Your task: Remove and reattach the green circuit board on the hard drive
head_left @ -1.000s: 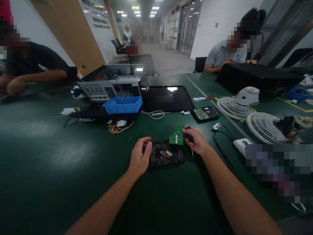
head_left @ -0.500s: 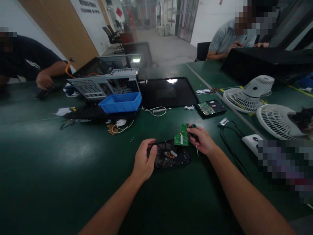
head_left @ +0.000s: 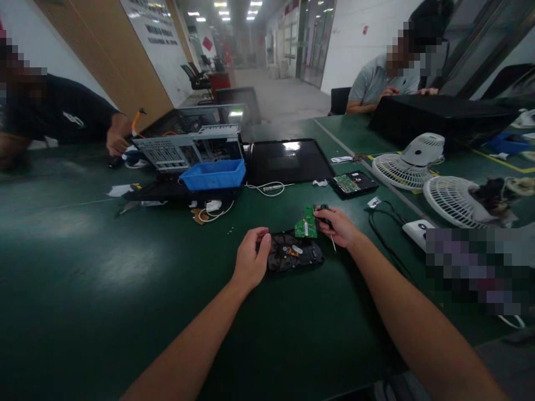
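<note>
A black hard drive (head_left: 288, 262) lies flat on the green table, its underside with an orange ribbon facing up. My left hand (head_left: 253, 256) grips its left end, thumb near the top edge and fingers curled behind. Between the thumb and fingers of my right hand (head_left: 340, 227) is a green circuit board (head_left: 306, 225), raised over the drive's far right part. That same hand also keeps a dark-handled screwdriver (head_left: 333, 244) in the palm, its thin shaft pointing down towards the table.
Beyond are a blue bin (head_left: 214, 176), an open computer case (head_left: 167, 151), a black panel (head_left: 290, 160) and another drive with its board (head_left: 354, 184). White fan parts (head_left: 403, 167) and a power strip (head_left: 416, 229) lie right. Two people sit across the table.
My view has tilted up and shifted slightly right. Both hands keep their hold, with the board still over the drive. The hand of the person at left has shifted.
</note>
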Motion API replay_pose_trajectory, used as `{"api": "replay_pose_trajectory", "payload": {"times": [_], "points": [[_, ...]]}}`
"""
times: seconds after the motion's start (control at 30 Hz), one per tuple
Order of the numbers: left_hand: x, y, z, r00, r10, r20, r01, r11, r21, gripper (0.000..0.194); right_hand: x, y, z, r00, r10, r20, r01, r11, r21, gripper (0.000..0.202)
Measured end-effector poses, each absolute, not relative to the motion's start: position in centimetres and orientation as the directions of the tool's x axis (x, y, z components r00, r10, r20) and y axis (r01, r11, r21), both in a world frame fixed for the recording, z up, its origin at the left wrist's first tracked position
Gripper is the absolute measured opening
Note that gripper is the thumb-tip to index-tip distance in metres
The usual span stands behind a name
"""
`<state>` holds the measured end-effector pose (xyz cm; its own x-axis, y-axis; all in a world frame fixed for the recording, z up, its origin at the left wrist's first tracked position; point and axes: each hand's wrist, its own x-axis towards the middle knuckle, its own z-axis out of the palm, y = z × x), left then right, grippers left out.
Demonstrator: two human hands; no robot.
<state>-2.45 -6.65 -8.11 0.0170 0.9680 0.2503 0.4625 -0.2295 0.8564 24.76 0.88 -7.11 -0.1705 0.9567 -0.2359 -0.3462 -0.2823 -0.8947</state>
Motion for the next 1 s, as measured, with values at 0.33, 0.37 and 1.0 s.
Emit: {"api": "replay_pose_trajectory", "payload": {"times": [0.33, 0.37, 1.0], "points": [[-2.4, -6.0, -8.7, -0.004, 0.961, 0.275, 0.458, -0.243, 0.855, 0.038, 24.8, 0.8, -7.1, -0.167, 0.965, -0.203, -0.331, -0.248, -0.910, 0.032], [-2.4, -5.9, -8.7, -0.009, 0.962, 0.273, 0.454, -0.239, 0.859, 0.039, 24.8, 0.8, -7.0, -0.169, 0.965, -0.200, -0.329, -0.246, -0.912, 0.032], [-1.9, -5.2, -8.6, -0.062, 0.963, 0.263, 0.434, -0.211, 0.876, 0.043, 24.8, 0.9, -6.8, -0.206, 0.961, -0.184, -0.311, -0.243, -0.919, 0.034]]}}
